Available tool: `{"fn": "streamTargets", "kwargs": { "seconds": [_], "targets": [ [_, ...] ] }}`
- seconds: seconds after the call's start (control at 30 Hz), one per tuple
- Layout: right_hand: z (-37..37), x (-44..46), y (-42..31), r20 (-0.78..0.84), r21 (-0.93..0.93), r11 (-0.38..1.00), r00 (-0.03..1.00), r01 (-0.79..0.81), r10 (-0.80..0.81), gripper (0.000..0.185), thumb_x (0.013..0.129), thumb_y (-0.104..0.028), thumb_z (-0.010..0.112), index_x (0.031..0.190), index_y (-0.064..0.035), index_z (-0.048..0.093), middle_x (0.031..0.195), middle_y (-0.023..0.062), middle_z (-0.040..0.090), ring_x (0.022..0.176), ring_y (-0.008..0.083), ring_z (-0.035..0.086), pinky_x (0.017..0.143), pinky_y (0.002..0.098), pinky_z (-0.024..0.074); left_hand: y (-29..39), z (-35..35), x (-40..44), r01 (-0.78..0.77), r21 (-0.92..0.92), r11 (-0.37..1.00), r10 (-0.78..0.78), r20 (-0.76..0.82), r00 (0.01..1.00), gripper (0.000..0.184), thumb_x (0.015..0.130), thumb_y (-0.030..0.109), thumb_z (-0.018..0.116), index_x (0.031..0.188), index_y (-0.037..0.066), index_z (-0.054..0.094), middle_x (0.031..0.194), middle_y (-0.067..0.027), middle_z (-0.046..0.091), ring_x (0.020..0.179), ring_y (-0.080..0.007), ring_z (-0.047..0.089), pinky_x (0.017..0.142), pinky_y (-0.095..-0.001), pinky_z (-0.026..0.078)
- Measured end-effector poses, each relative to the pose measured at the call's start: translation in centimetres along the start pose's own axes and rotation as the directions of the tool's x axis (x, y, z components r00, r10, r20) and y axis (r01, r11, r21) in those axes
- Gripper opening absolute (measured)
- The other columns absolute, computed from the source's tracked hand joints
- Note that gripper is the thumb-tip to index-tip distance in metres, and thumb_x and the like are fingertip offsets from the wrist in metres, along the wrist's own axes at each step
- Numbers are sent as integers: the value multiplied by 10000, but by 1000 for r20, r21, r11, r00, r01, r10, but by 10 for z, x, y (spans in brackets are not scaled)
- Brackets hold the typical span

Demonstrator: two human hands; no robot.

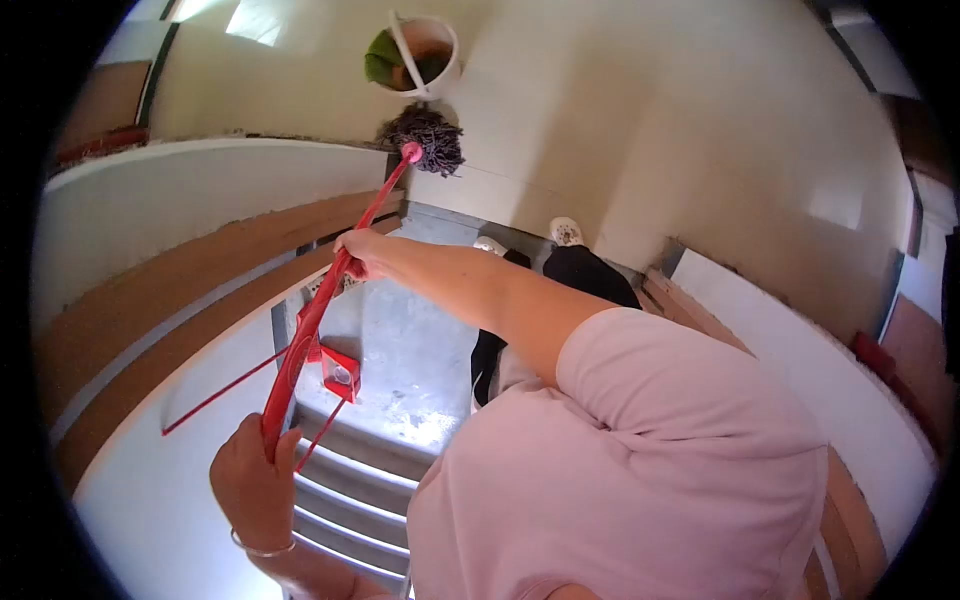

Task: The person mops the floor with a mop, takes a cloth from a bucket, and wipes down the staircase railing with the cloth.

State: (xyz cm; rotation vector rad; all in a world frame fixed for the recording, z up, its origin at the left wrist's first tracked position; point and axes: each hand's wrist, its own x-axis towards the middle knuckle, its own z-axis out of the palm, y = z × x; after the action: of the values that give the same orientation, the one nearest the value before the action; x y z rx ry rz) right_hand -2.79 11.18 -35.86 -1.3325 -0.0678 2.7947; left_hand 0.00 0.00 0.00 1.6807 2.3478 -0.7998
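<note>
No text, label, brand, number or sign can be read. Faint markings are seen on the red mop handle (308, 335), but no letters or numbers can be made out in them.
</note>
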Motion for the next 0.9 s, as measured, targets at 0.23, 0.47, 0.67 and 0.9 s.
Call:
{"fn": "streamTargets", "kwargs": {
  "seconds": [0.23, 0.47, 0.67, 0.9],
  "targets": [
    [-99, -104, -17, 136, 127, 992, 990, 12, -30, 180, 798, -212, 536, 643, -124, 513, 605, 34, 574, 495, 118, 541, 430, 237, 397, 48, -53, -2, -210, -47, 977, 209, -22, 978, 318, 645, 170, 722, 872, 16, 561, 706, -129, 576, 635, -289, 555, 603, -367, 437],
    [-252, -181, -4, 28, 385, 914, 988, 129, -151, 151, 782, -223, 520, 691, -103, 540, 608, 45, 572, 490, 157, 539, 398, 257, 371, 141, -64, 41, -592, -136, 795, 587, -79, 806, 296, 668, 195, 707, 874, 31, 570, 668, -109, 568, 628, -296, 550, 596, -369, 430],
    [-408, -243, -11, -488, 501, 795, 870, 342, -67, 152, 771, -197, 539, 665, -90, 519, 594, 53, 548, 490, 161, 521, 400, 273, 427, 249, 5, 85, -643, -403, 651, 660, -119, 742, 228, 686, 198, 687, 830, 49, 592, 674, -113, 577, 627, -287, 554, 591, -357, 429],
    [-393, -300, -4, -297, 135, 951, 927, 277, -228, 334, 857, -357, 456, 686, -81, 535, 636, 57, 575, 514, 153, 537, 424, 243, 419, 231, -15, 57, -591, -372, 716, 621, -48, 782, 232, 689, 212, 692, 818, 43, 600, 669, -102, 587, 602, -271, 559, 565, -349, 430]
  ]
}}
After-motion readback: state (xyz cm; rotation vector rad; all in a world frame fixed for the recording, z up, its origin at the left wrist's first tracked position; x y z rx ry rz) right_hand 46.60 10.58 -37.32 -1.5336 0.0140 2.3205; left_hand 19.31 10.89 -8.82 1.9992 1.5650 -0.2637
